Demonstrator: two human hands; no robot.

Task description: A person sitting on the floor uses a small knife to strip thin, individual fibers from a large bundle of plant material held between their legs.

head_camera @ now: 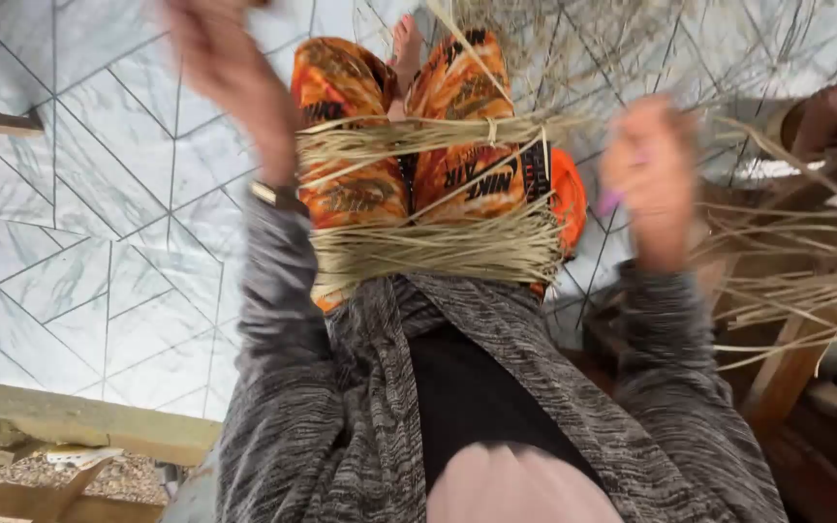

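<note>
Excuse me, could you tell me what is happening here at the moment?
A seated person in a grey knitted cardigan looks down at their lap, where bundles of dry straw-coloured grass strands lie across orange patterned trousers. Both hands are raised and blurred: the left hand above the strands, the right hand beside them. Whether either grips a strand cannot be told. More loose strands lie to the right, over a pale tiled floor.

A: One view only, head-worn. Looks steeply down the person's own front; grey cardigan (341, 407) fills 6 o'clock, very near the lens.

B: Facing?

A: Forward over the lap toward 12 o'clock, tiled floor (79, 194) from 9 to 11. Close range; hands blurred at 11 and 2. No second view to overlap.
</note>
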